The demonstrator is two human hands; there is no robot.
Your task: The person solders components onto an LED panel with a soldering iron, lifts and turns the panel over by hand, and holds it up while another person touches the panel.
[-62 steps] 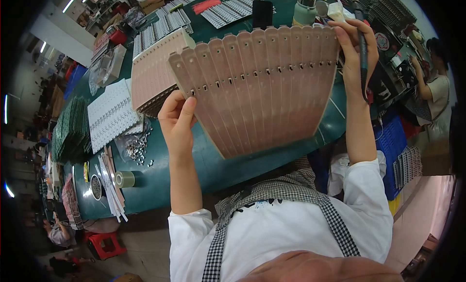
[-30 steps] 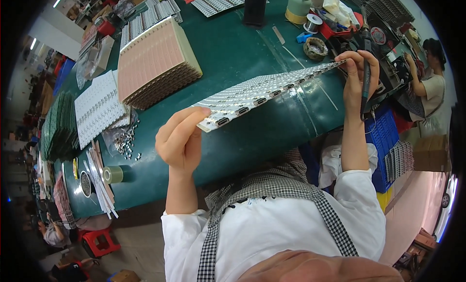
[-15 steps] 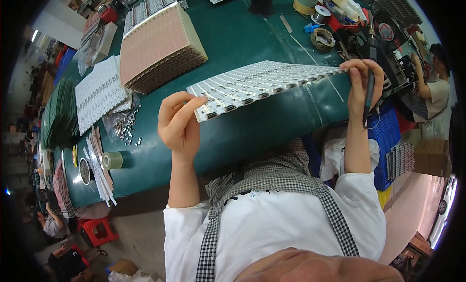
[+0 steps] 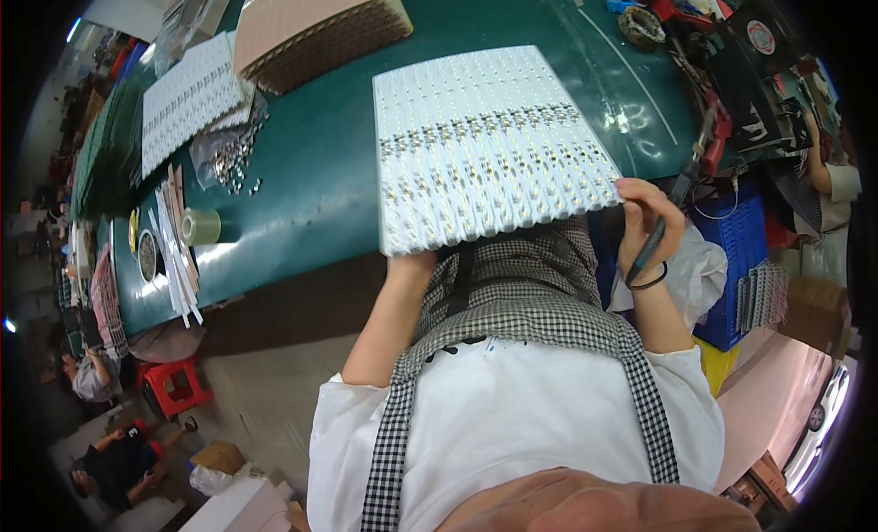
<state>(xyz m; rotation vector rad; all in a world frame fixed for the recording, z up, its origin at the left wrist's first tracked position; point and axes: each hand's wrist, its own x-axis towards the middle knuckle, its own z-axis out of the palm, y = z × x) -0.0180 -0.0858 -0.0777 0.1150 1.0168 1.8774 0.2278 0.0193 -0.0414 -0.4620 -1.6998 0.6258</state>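
Watching through the head camera, I have both forearms coming up from below, elbows bent, and the white panel (image 4: pixel 485 152) held between the two hands, out over the worktop's (image 4: pixel 315 180) front edge, its scalloped near side hanging past that edge toward the checked apron (image 4: pixel 517 303). Right hand (image 4: pixel 653 223) first: it's at the panel's near right corner, wrist cocked upward, thumb and fingertips pinching that corner, and across the same palm lies a pen-shaped tool (image 4: pixel 647 247), its dark handle slanting down toward the wrist. Over to the left hand (image 4: pixel 413 263), tucked under the near left corner, forearm leaning inward; the panel covers the fingers, so I can't tell whether they're spread or closed. The face toward me is tilted up, pale rows running away, with a darker speckled band across the middle; whether the far side touches the worktop, I can't say. Away toward the left, well apart from the hands, I've got the pink-topped stack (image 4: pixel 315 29), and nearer the worktop's left edge the loose white sheets (image 4: pixel 187 102), with the tape roll (image 4: pixel 199 226) close to the front left corner.
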